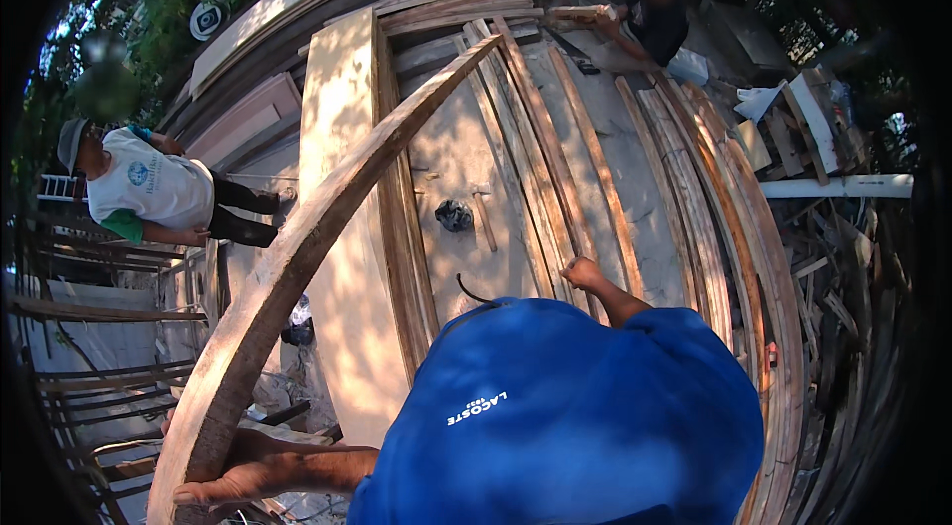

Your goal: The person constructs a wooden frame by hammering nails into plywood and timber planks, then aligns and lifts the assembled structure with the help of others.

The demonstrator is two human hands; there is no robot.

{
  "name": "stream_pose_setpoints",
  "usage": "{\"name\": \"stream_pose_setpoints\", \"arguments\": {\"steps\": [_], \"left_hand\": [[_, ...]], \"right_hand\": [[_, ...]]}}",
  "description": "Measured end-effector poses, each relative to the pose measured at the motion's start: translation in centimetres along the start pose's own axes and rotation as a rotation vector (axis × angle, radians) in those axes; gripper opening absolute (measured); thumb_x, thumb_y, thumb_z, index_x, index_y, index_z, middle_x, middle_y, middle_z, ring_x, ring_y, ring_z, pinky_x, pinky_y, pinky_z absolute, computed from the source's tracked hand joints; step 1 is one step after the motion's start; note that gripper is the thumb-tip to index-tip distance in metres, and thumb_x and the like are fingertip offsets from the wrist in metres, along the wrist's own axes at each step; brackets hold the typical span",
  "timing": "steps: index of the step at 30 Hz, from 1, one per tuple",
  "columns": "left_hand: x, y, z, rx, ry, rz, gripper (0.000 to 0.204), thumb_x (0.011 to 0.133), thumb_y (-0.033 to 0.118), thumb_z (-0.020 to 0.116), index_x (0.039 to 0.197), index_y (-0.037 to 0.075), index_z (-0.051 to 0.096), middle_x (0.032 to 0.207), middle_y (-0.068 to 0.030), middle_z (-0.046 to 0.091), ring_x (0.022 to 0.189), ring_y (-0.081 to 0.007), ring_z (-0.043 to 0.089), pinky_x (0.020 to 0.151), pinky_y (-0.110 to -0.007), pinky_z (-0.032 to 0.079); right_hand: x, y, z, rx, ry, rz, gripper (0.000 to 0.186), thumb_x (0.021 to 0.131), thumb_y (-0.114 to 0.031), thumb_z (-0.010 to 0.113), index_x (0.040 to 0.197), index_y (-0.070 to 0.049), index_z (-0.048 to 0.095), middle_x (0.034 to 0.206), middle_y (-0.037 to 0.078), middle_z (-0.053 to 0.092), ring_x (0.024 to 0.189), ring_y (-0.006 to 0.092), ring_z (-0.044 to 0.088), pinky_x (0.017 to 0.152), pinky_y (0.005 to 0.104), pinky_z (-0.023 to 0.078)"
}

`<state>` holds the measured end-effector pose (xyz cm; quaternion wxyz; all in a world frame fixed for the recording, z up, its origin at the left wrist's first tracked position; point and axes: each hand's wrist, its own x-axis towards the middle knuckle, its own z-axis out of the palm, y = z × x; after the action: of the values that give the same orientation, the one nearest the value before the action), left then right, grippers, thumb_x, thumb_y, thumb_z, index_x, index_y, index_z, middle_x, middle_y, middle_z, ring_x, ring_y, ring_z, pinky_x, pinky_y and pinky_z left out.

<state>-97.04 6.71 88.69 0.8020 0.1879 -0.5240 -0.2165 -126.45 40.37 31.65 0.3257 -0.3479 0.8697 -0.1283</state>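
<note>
A long, thick wooden beam rises at a slant across the left half of the head view, its near end at the lower left. My left hand is wrapped round that near end, the thumb along its side. The beam's far end narrows with distance over the stacked lumber. Farther up on the right, my right hand is curled closed, over or beside long thin boards. Whether anything is inside its fingers is hidden.
A wide plank lies left of the thin boards. More long boards run along the right. One person stands at the left; another is at the back right. A black bundle and a hammer-like tool lie on the ground.
</note>
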Motion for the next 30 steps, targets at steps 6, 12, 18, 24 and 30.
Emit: {"name": "stream_pose_setpoints", "arguments": {"steps": [6, 12, 18, 24, 30], "left_hand": [[0.8, -2.0, -1.9, 0.080, 0.105, -0.226, 0.082, 0.090, 0.059, 0.073, 0.151, 0.015, 0.040, 0.122, -0.0219, 0.064, 0.120, -0.0333, 0.064, 0.112, -0.050, 0.047], [0.8, -4.2, -6.9, 0.010, 0.169, -0.373, 0.078, 0.087, 0.055, 0.078, 0.131, -0.005, 0.055, 0.125, -0.0203, 0.065, 0.123, -0.0325, 0.062, 0.114, -0.049, 0.046], [-0.8, -4.7, -12.3, 0.073, 0.182, -0.605, 0.068, 0.089, 0.053, 0.074, 0.123, -0.005, 0.063, 0.127, -0.0226, 0.065, 0.123, -0.0329, 0.062, 0.110, -0.050, 0.048], [-4.6, -4.3, -20.1, -0.138, -0.158, -0.633, 0.083, 0.080, 0.042, 0.077, 0.145, -0.001, 0.048, 0.143, -0.0189, 0.057, 0.136, -0.0333, 0.053, 0.120, -0.052, 0.038], [-7.0, -1.1, -24.7, -0.205, -0.310, -0.599, 0.121, 0.065, 0.036, 0.088, 0.158, -0.005, 0.024, 0.151, -0.0231, 0.037, 0.140, -0.0418, 0.044, 0.121, -0.053, 0.030]], "right_hand": [[0.2, 0.5, 0.8, 0.406, 0.079, 0.131, 0.040, 0.089, -0.040, 0.068, 0.079, -0.002, 0.068, 0.065, 0.014, 0.067, 0.054, 0.0250, 0.066, 0.058, 0.0411, 0.055], [2.9, -4.0, -1.3, 0.559, -0.151, 0.209, 0.030, 0.095, -0.028, 0.065, 0.082, -0.001, 0.066, 0.073, 0.011, 0.063, 0.058, 0.0193, 0.063, 0.050, 0.0364, 0.050], [8.4, -11.9, -8.1, 1.309, -0.185, 0.239, 0.033, 0.102, -0.037, 0.063, 0.092, -0.005, 0.062, 0.079, 0.002, 0.060, 0.064, 0.0141, 0.062, 0.053, 0.0277, 0.050], [13.9, -22.7, -14.5, 1.558, -0.175, 0.228, 0.060, 0.100, -0.054, 0.062, 0.127, -0.002, 0.058, 0.107, 0.012, 0.066, 0.089, 0.0267, 0.069, 0.072, 0.0416, 0.059], [13.6, -28.9, -18.8, 1.801, -0.128, 0.118, 0.077, 0.091, -0.067, 0.068, 0.137, -0.006, 0.054, 0.135, 0.018, 0.059, 0.119, 0.0387, 0.060, 0.092, 0.0613, 0.051]]}}
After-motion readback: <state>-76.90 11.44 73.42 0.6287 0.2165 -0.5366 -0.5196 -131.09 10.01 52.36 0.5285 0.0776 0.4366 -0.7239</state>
